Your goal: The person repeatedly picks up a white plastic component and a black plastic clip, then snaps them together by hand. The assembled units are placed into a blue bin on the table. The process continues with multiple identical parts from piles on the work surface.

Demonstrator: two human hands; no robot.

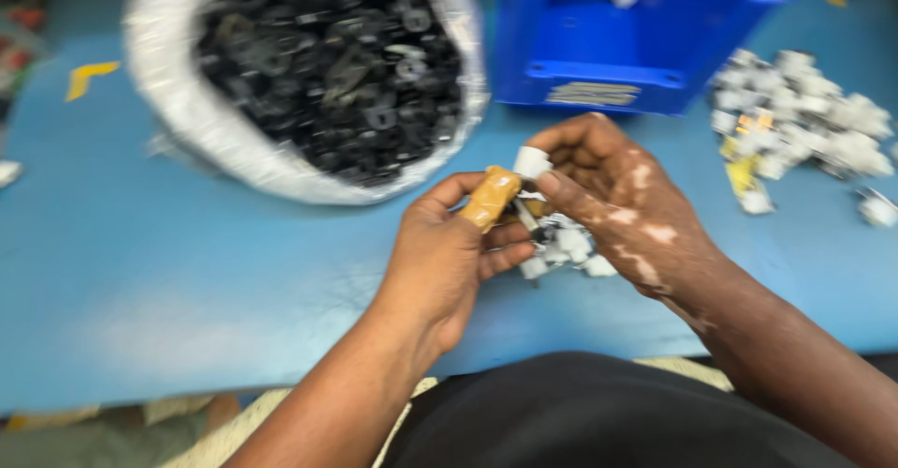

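- Two hands meet at table centre: left hand [447, 260] grips a tape-wrapped tool [490, 197]; right hand [613, 197] pinches a white part [532, 161].
- White sack of black parts [327, 57] far left; blue bin [645, 33] far right.
- Small white pieces [566, 245] lie beneath the hands.

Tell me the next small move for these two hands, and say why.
Probably bring the small white piece pinched in the right hand down onto the part the left hand grips, whose thumb wears a tan wrap. The two hands already meet over the little heap of white pieces on the blue table, the white piece close above. Blur hides the exact fit.
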